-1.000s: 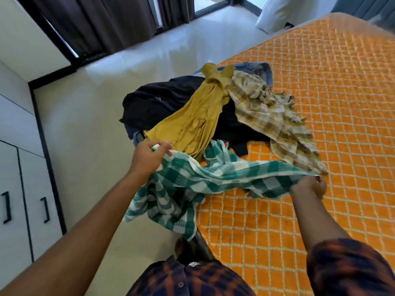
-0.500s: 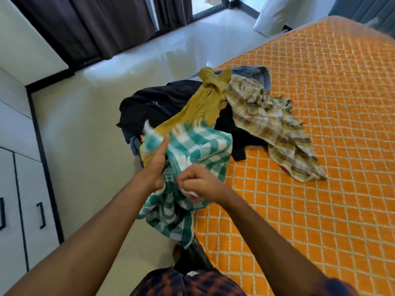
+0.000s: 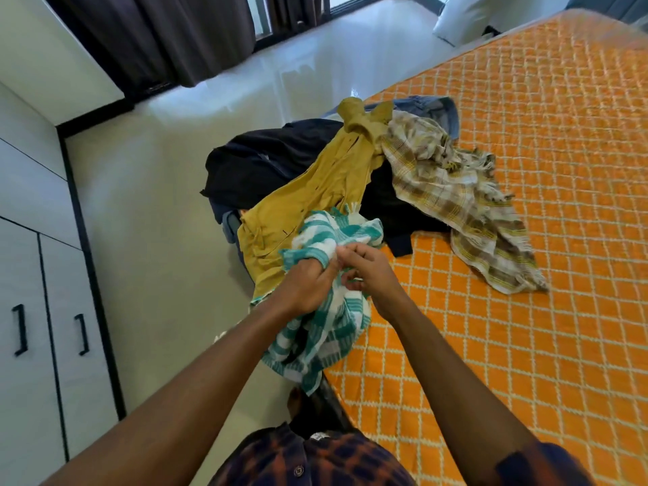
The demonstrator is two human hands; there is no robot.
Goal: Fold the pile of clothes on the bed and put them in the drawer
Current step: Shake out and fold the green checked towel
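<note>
A green and white checked cloth [image 3: 326,331] hangs doubled over at the bed's near left edge. My left hand [image 3: 303,287] grips its bunched top. My right hand [image 3: 368,271] pinches the same cloth right beside it, fingertips almost touching the left hand. Behind them lies the pile: a mustard yellow shirt [image 3: 326,191], a dark garment [image 3: 266,159], a beige and brown checked cloth [image 3: 456,191] and a bit of blue denim [image 3: 438,110]. All rest on the orange quilted bed [image 3: 526,275].
White cabinet doors with black handles [image 3: 52,331] stand at the left across a strip of pale floor [image 3: 157,240]. Dark curtains [image 3: 157,36] hang at the window. A white pillow [image 3: 466,15] leans past the bed's far corner.
My right hand brought the cloth's far end over to my left hand, doubling the cloth. Both hands now sit together lower, with the cloth hanging shorter.
</note>
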